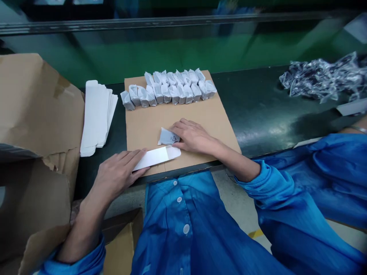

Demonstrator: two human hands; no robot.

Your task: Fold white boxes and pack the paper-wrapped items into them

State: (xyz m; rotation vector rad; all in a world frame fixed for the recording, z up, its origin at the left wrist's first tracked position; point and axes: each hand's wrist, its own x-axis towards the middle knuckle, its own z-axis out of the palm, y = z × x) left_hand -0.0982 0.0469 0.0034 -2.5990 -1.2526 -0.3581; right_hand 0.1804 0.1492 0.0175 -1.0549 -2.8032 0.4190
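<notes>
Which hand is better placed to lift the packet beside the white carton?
Likely right: the right hand has its fingers at the packet, while the left hand holds the white carton.

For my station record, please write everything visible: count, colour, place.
table: one, dark green, across
cardboard sheet: one, brown, on table
wrapped packets: roughly twenty, whitish, two far rows
loose packet: one, whitish, mid-sheet
narrow box: one, white, sheet's front
flat cartons: several, white, left
large carton: one, brown, left
lower carton: one, brown, below table
clear plastic: heap, transparent, right
pale strip: one, whitish, right
panel: one, green, behind table
neighbour's sleeve: one, blue, right
left hand: one, holding narrow box
right hand: one, touching loose packet
own coat: one, blue, bottom
</notes>
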